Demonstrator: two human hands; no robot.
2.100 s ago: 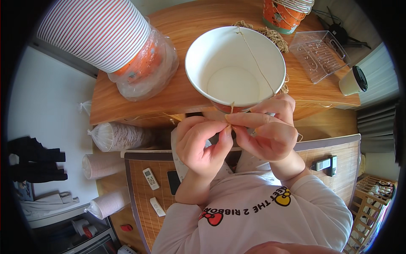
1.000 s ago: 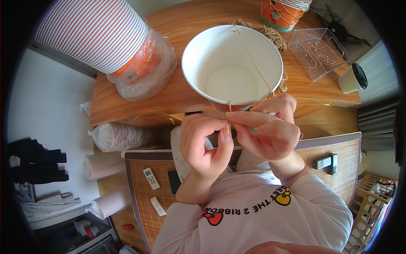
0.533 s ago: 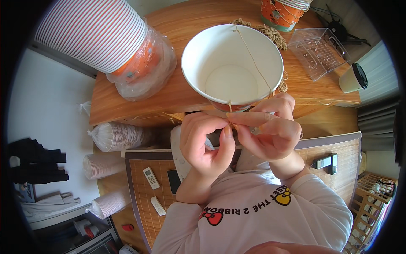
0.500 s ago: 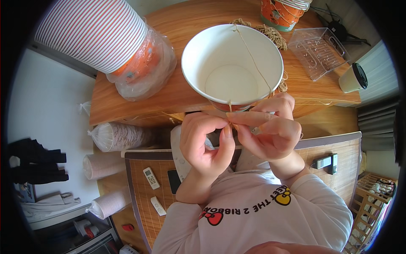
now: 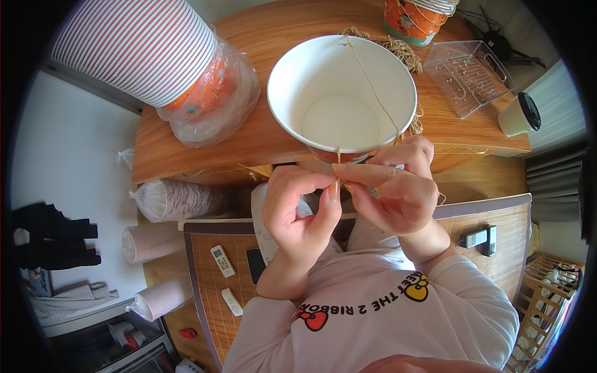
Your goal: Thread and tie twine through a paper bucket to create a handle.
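A large white-lined paper bucket stands at the near edge of the wooden table, mouth up. A thin tan cord runs across its mouth from the far rim to the right near side. More cord comes through the near rim and hangs down to my fingertips. My left hand pinches the cord end between thumb and forefinger just below the rim. Meeting it there, my right hand is closed in a pinch on the same cord. The exact knot or loop between the fingertips is hidden.
A tall stack of nested paper buckets in clear plastic leans at left. Behind the bucket lies a bundle of tan cord. An orange bucket, a clear acrylic tray and a lidded cup stand at right.
My left hand has shifted very slightly left and its thumb has moved a little. Both hands keep their pinch on the cord, and the bucket stays in place.
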